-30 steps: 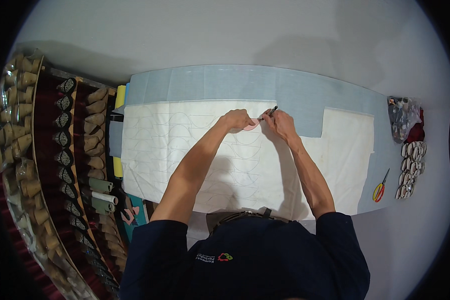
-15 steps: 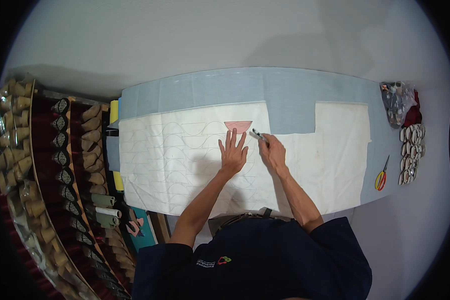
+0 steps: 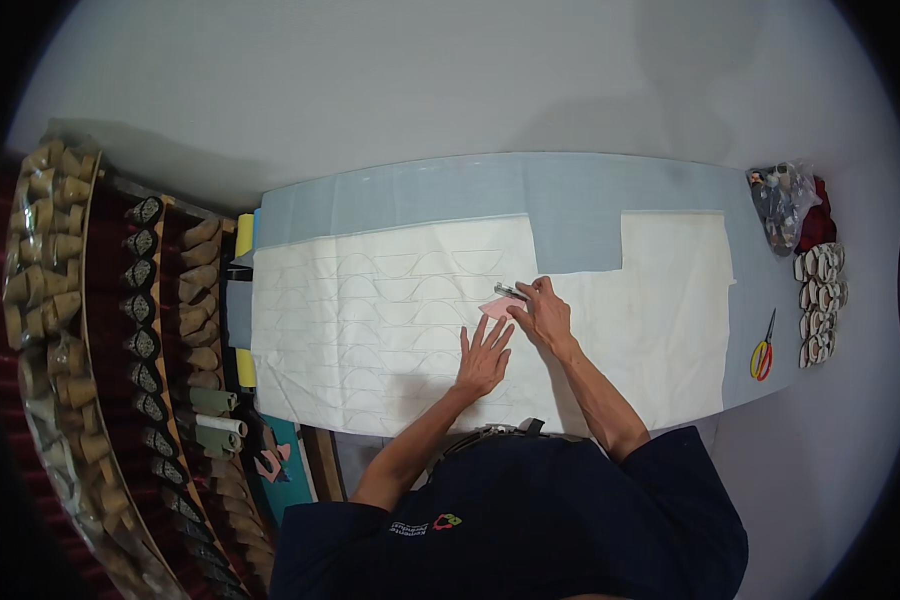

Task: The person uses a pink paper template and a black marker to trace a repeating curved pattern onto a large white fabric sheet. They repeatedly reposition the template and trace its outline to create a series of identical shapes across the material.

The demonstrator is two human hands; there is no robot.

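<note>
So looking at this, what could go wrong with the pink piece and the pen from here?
The pink piece might slide: the left hand seems to reach only its near edge with the fingertips. The pen, held in the right hand close to the white cloth, could leave a stray mark near the drawn outlines. The cloth also looks slightly creased, so it might bunch if a hand drags across it.

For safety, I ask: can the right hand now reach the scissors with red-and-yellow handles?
Probably yes: between the right hand, holding a slim dark pen, and the scissors lie only a flat white sheet and grey-blue tabletop.
</note>
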